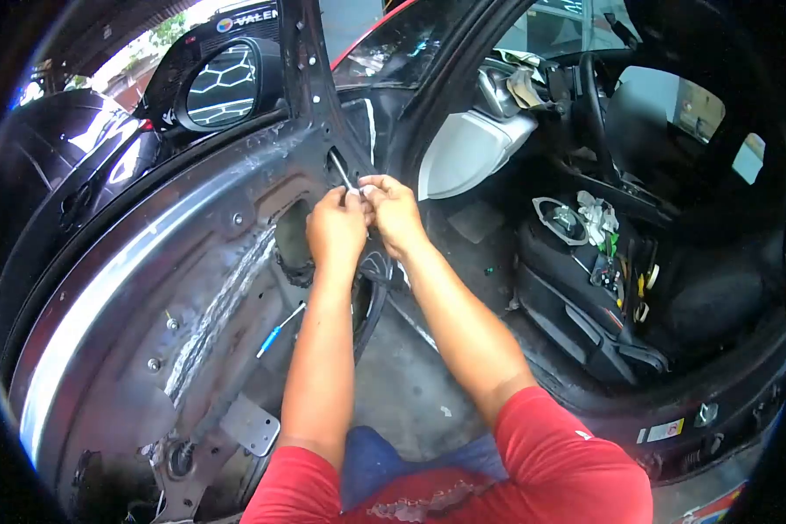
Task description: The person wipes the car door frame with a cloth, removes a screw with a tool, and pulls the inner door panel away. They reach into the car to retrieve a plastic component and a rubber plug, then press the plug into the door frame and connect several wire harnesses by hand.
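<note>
Two hands meet in the upper middle of the frame, against a stripped car door of bare grey metal, scuffed and smeared with a pale, crusty streak of old sealant. The left hand and the right hand are both closed, fingertips pinched together on the lower end of one thin white rod. The rod slants up and left from the fingers, just beside a small slot in the panel.

Under the hands a bundle of thin black wires loops down at the rim of a dark, rounded cut-out. One screwdriver with a blue plastic handle sticks out of the panel lower down, left of the left forearm and clear of it. One black-cased side mirror sits at the upper left.

At the right, a dark car seat carries a clutter of small tools and a white rag. Between the door's edge and the sill, bare grey concrete floor leaves open room around both forearms.
</note>
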{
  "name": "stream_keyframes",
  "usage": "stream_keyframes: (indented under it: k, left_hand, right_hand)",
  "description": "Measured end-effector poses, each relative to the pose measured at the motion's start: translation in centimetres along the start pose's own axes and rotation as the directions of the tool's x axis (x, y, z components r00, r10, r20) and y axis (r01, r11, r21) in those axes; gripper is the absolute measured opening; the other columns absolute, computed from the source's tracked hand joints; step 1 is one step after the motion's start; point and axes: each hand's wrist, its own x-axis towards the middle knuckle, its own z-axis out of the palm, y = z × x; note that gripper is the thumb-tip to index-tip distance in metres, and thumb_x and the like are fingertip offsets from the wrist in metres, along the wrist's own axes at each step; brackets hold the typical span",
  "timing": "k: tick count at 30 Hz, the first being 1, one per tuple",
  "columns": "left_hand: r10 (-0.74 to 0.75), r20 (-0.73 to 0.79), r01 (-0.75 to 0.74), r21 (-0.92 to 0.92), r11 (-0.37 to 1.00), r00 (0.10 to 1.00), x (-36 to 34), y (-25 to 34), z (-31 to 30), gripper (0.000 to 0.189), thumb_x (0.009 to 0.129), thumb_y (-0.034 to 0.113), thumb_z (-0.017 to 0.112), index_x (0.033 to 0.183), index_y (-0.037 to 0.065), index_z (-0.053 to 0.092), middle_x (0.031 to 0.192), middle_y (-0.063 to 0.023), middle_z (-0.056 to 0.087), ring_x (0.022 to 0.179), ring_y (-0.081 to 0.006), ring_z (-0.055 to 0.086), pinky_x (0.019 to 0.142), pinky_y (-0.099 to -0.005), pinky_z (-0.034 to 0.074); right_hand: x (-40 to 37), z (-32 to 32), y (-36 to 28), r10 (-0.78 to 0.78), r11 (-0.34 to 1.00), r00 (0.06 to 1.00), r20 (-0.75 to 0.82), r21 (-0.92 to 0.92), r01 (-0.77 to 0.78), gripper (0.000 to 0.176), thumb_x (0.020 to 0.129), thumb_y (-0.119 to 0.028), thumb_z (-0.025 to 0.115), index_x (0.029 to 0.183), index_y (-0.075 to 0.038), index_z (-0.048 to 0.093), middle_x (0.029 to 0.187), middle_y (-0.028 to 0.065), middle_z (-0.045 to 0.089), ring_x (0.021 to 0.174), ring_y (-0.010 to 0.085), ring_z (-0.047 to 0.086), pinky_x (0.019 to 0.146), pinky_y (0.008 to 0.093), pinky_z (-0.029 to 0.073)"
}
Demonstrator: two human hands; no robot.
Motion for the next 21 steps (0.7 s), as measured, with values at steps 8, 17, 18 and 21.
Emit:
stream_keyframes:
  k: [8, 17, 18, 21]
  left_hand:
    - [-0.016, -0.014, 0.017, 0.048, 0.999, 1.000, 2.2, -0.5, 2.1, 0.030, 0.101, 0.028, 0.061, 0.101, 0.003, 0.077, 0.102, -0.0280, 0.077, 0.102, -0.0503, 0.073, 0.091, -0.0582, 0.057]
    - [-0.069, -0.076, 0.081, 0.166, 0.983, 0.995, 3.7, 2.2, 2.6, 0.034, 0.102, 0.030, 0.064, 0.103, -0.001, 0.077, 0.107, -0.0297, 0.077, 0.106, -0.0480, 0.074, 0.093, -0.0549, 0.056]
    - [-0.098, -0.043, 0.102, 0.107, 0.989, 0.994, 4.0, 2.2, 2.6, 0.035, 0.102, 0.030, 0.064, 0.103, -0.002, 0.078, 0.108, -0.0299, 0.077, 0.107, -0.0476, 0.074, 0.094, -0.0544, 0.056]
    - [-0.108, -0.014, 0.109, 0.067, 0.992, 0.994, 4.4, 1.4, 2.9, 0.036, 0.102, 0.030, 0.063, 0.104, -0.002, 0.079, 0.110, -0.0300, 0.077, 0.109, -0.0466, 0.074, 0.095, -0.0532, 0.056]
  right_hand:
    - [2.4, -1.9, 1.4, 0.131, 0.952, 0.982, 0.135, 0.261, -0.163, 0.020, 0.109, -0.005, 0.052, 0.121, 0.001, 0.066, 0.095, 0.0103, 0.073, 0.067, 0.0129, 0.064, 0.057, 0.0258, 0.049]
    - [2.6, -1.7, 0.4, 0.129, 0.978, 0.982, 0.137, 0.144, -0.149, 0.016, 0.106, -0.009, 0.056, 0.113, 0.000, 0.067, 0.093, 0.0080, 0.073, 0.068, 0.0147, 0.064, 0.058, 0.0277, 0.046]
    - [2.5, -1.5, 0.5, 0.050, 0.999, 0.993, 0.107, -0.023, -0.048, 0.014, 0.105, -0.009, 0.060, 0.112, 0.000, 0.067, 0.092, 0.0070, 0.074, 0.068, 0.0149, 0.065, 0.060, 0.0279, 0.049]
    - [2.0, -0.7, 0.3, -0.181, 0.942, 0.983, 0.034, -0.281, 0.183, 0.013, 0.102, -0.011, 0.066, 0.111, -0.001, 0.067, 0.092, 0.0127, 0.078, 0.073, 0.0259, 0.074, 0.066, 0.0364, 0.055]
